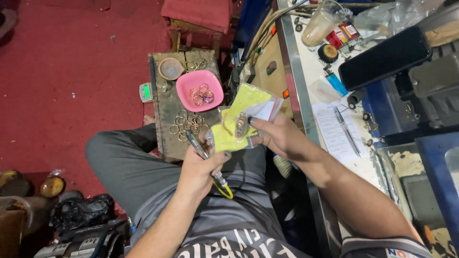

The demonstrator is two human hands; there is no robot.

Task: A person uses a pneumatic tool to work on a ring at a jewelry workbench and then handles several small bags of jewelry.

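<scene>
My left hand (200,169) is closed around a slim grey pen-shaped tool with a yellow cord (206,162), tip pointing up and away from me. My right hand (282,138) pinches a clear plastic pouch with yellow paper inside (241,119), just right of and above the left hand, almost touching it. A small metal piece, possibly a ring, sits under my right fingertips. Beyond the left hand: pink plastic dish of rings (199,91) on a worn wooden block (167,114).

A seated person's left hand (198,169) grips a pen-shaped tool (203,155) with a yellow cord while the right hand (279,138) holds clear plastic bags (241,119) with yellow paper, above a wooden block (167,119) bearing loose rings (186,123) and a pink bowl (184,88).
</scene>
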